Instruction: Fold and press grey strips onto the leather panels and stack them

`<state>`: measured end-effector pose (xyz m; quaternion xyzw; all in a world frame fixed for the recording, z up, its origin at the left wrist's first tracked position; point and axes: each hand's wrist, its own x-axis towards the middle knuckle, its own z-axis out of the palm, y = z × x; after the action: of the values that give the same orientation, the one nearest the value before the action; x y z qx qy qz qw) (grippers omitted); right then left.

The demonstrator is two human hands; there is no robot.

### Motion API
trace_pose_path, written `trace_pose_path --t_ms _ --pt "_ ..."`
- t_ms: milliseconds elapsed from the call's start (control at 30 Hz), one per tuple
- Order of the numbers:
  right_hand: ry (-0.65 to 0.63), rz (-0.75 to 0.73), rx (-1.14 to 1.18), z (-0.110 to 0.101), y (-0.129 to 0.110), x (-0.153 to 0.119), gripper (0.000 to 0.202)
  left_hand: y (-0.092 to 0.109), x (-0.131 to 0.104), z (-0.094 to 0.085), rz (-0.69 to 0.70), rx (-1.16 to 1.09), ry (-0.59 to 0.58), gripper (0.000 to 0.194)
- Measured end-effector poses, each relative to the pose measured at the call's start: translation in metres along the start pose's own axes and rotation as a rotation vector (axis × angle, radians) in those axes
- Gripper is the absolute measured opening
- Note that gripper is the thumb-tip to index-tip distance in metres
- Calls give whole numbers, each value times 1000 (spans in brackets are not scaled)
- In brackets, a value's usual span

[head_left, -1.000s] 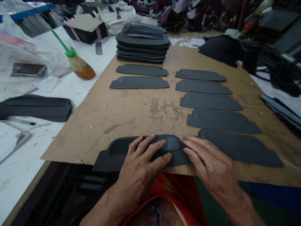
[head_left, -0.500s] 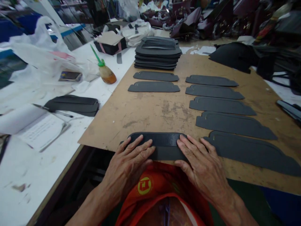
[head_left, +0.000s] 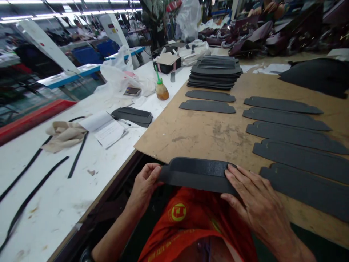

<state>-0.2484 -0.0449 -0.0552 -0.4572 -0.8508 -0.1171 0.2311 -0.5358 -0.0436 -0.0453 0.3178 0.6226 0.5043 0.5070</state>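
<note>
Counter (head_left: 109, 174), white, left: black strips (head_left: 77, 154) and a crumpled beige cloth (head_left: 65, 136).

Notebook (head_left: 105, 129), written page uppermost; just beyond it, a layered dark piece (head_left: 133, 114), lying flat.

Left hand, one (head_left: 145, 180): thumb and fingers pinching the left end of the held panel.

Bottle (head_left: 162, 91), green-spouted, amber contents, upright beside the brown board (head_left: 191, 125).

Held panel (head_left: 191, 181), dark grey, one: at the board's near edge, between both hands, left end beyond the board; whether its underside rests on the board cannot be told. Carries a glossier dark layer (head_left: 196, 167) along its upper part, apparently already in place.

Loose panels (head_left: 207, 106), two, and a tall stack (head_left: 214, 74) behind them; whether the stack is finished or waiting cannot be told.

Right hand, one (head_left: 253, 193): palm down, fingers together over the held panel's right end, thumb apart near its lower edge.

Row of panels (head_left: 286, 118), five, at right, bare-faced with faint curved outlines. By appearance, one panel layered, seven on the board without.
</note>
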Motion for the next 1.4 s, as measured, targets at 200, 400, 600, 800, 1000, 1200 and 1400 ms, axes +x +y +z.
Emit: trace_pose_path --t_ms 200,400,600,800,1000,1200,1400 --pt "-22 -28 92 -3 -5 -5 42 -4 -6 9 -224 -119 -204 36" --pt "34 79 287 -5 5 -8 33 13 -12 16 -100 -47 -191 31" --pt "123 645 634 -1 16 5 38 24 -7 27 46 -14 -205 25" --pt "-57 800 1066 -12 17 31 37 29 7 26 92 -28 -153 30" --pt "-120 837 1240 -12 15 41 32 26 19 24 103 21 -141 31" --pt "-270 770 1355 -14 25 38 42 29 22 24 132 127 -137 36" --pt "-279 749 1296 -35 30 44 46 37 21 25 211 175 -213 30"
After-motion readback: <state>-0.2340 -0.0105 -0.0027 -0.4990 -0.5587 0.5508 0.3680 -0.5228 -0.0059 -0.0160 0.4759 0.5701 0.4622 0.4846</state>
